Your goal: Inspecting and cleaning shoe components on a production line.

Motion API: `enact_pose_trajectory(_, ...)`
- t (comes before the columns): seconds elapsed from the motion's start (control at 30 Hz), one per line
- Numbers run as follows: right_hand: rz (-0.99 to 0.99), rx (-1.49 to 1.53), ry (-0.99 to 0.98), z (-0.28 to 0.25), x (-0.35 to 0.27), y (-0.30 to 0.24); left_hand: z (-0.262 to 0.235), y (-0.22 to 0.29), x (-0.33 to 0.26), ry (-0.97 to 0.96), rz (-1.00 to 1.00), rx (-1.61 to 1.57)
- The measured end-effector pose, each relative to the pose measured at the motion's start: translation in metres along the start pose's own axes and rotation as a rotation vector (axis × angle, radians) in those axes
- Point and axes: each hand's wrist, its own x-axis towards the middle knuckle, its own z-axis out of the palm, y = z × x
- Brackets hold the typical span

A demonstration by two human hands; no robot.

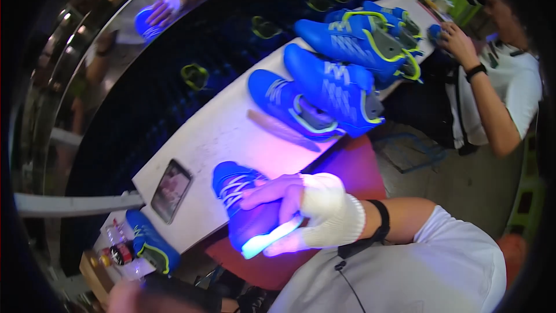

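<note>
My right hand (pixel 310 211), in a white fingerless glove, is closed around a blue lace-up shoe (pixel 243 217) with pale laces. The shoe is held at the near edge of the white bench. A bright cyan-white strip (pixel 269 242) glows beside the fingers; whether it is part of the shoe I cannot tell. At the lower left edge, my left hand (pixel 130 297) is smeared and partly cut off, its fingers not readable. Close to it lies another blue shoe (pixel 149 243) with a yellow-green collar.
Several blue shoes (pixel 330 93) lie heaped on the white bench (pixel 214 133). A phone (pixel 171 190) lies at its left end. A dark conveyor belt (pixel 156 104) carrying shoes runs along the far side. One co-worker (pixel 492 93) sits at right; another's gloved hand (pixel 165 8) holds a shoe beyond the belt.
</note>
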Motion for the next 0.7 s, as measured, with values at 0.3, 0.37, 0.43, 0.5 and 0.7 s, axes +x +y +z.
enact_pose_trajectory(0.3,-0.261,-0.217,0.006,0.022,0.023,0.014,0.024,-0.036,-0.048,-0.492,-0.681,-0.219)
enact_pose_trajectory(0.37,-0.233,-0.252,-0.035,0.02,0.009,0.039,0.023,-0.035,-0.051,-0.357,-0.7,-0.211)
enact_pose_trajectory(0.43,-0.211,-0.275,-0.039,0.023,-0.009,0.063,0.017,-0.041,-0.048,-0.364,-0.682,-0.174)
enact_pose_trajectory(0.5,-0.262,-0.316,-0.061,0.024,-0.007,0.075,0.005,-0.043,-0.037,-0.54,-0.699,-0.198)
enact_pose_trajectory(0.7,-0.376,-0.352,-0.126,0.027,0.009,0.075,0.01,-0.055,-0.021,-0.806,-0.389,0.116)
